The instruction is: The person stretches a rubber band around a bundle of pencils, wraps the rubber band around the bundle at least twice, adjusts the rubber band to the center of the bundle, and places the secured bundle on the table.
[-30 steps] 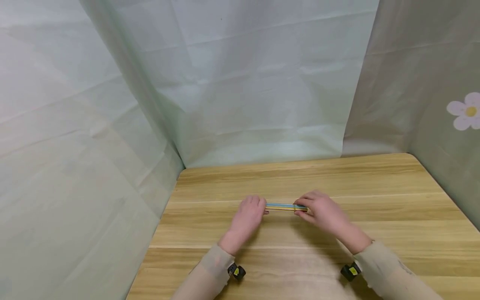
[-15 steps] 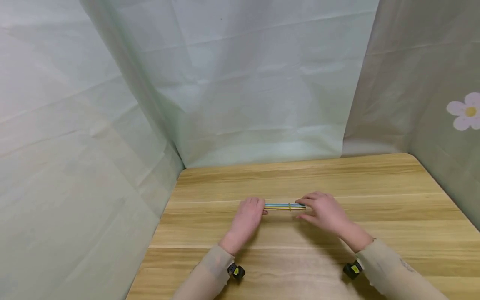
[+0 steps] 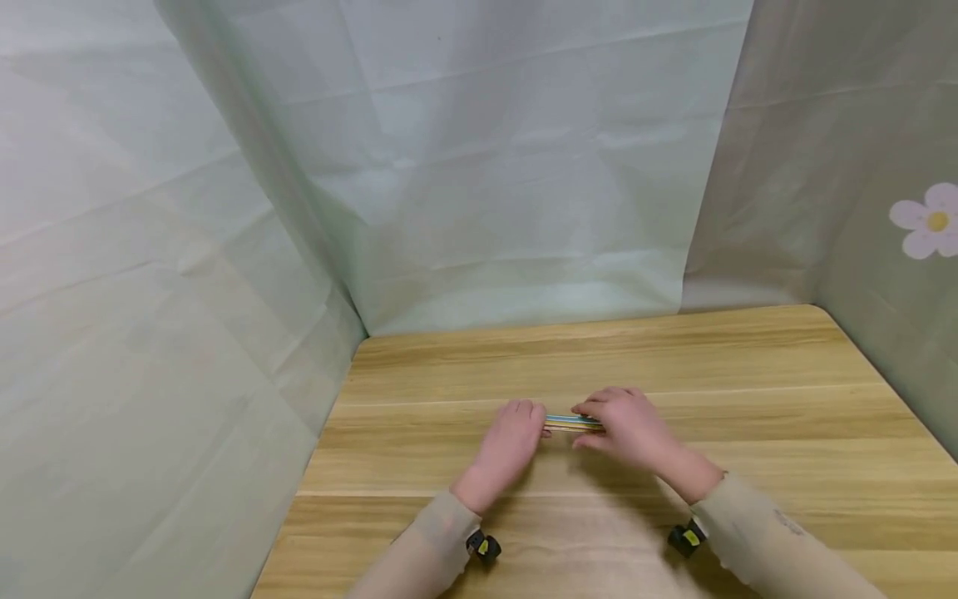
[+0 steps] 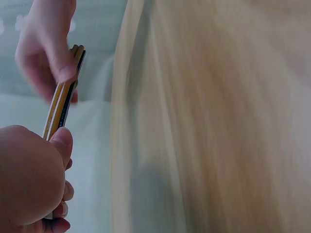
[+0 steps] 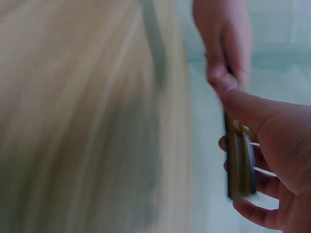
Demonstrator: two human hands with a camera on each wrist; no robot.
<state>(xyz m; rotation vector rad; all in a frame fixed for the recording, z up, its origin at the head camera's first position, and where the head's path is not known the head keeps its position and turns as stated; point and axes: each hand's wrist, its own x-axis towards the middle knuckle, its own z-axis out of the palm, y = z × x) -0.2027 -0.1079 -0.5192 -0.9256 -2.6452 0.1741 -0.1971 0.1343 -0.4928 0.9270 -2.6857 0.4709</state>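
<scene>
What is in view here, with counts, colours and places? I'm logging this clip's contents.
Bundle of thin yellow, blue and dark sticks: one bundle, stick count unclear, held level over mid-table between both hands.
Light wooden table: one, tan, fills the lower frame.
Pale green sheet backdrop: behind and on both sides.
White flower decoration with yellow centre: one, right wall.
Hands: left and right, each gripping a bundle end; beige sleeves.

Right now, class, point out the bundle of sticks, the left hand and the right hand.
bundle of sticks (image 3: 572,423), head view, its bare middle
left hand (image 3: 511,437), head view, its back
right hand (image 3: 627,428), head view, its back
</scene>
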